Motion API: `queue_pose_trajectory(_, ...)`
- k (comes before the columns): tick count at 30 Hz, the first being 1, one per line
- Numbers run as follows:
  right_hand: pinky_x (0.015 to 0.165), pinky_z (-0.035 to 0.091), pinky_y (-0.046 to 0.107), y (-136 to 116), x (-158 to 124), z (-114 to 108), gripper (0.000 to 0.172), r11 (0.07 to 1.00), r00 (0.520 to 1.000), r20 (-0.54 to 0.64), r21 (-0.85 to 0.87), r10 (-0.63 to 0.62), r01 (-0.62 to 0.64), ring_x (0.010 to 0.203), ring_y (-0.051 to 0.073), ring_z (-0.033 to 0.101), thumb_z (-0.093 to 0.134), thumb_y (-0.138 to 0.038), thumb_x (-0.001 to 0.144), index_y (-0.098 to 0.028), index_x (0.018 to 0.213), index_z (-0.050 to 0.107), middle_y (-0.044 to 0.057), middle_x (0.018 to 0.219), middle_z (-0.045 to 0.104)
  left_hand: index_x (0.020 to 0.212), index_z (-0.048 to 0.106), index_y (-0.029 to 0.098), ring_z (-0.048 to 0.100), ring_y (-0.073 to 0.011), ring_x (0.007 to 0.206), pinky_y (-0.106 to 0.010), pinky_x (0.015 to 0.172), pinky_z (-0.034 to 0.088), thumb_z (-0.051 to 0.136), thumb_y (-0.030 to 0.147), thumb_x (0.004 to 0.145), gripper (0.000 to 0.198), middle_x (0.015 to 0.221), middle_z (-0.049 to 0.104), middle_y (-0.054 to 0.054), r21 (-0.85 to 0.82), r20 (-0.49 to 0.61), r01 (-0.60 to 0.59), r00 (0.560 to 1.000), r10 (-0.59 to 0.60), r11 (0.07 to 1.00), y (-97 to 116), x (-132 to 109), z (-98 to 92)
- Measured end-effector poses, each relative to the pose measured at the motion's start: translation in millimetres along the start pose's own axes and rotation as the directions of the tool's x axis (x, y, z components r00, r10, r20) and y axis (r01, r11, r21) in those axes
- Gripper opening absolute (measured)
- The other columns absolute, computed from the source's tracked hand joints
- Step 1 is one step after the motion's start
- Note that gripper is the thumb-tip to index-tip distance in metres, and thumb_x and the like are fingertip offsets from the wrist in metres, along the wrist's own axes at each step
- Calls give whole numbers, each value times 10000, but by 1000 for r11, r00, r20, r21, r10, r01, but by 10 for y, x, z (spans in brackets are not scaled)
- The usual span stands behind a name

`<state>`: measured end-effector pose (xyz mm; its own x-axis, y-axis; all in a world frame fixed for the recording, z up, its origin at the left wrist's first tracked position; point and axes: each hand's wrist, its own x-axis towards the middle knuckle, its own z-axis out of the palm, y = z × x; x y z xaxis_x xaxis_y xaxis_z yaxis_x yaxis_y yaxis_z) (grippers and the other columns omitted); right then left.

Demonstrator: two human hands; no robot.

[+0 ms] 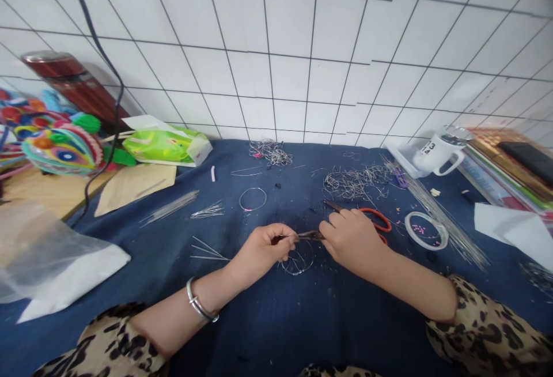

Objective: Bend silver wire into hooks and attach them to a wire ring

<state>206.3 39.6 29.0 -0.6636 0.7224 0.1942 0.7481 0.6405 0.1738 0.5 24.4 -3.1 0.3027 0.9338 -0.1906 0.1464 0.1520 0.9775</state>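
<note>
At the middle of the blue cloth, my left hand (270, 243) is closed in a pinch on a thin wire. My right hand (352, 236) is wrapped around a pair of pliers (310, 235), whose dark jaws meet the wire at my left fingertips. Just below the jaws hangs or lies a thin wire loop (298, 271); I cannot tell whether it joins the held wire. Partly hidden behind my right hand are scissors with orange handles (383, 219). A wire ring (253, 199) with a pink bit lies beyond my left hand.
Bundles of straight wires (207, 210) lie at left, longer wires (453, 227) at right. Tangled wire (356, 182) sits farther back. A round dish (444, 237) holds pink beads. Around the edges are a white mug (438, 152), a green tissue pack (159, 145) and a plastic bag (64, 261).
</note>
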Motion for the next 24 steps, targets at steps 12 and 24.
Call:
queue_pose_trajectory(12,609,206,309,-5,-1,35,121,1000,999,35,17,5,-6,680,172,460,482,-244,806,-181,720,537,38,692,554,774,569,131,462,-66,518,-196,512,380,526,234,774,111,657,541,19,22,24,11,1000,-12,1000,27,-8,-4)
queue_pose_trajectory(24,622,226,309,17,18,-7,160,998,995,94,54,20,-25,721,182,479,499,-331,817,-190,750,535,39,728,549,747,567,134,468,-67,521,-193,513,379,512,222,779,108,650,532,21,63,36,-20,999,18,998,3,-16,7)
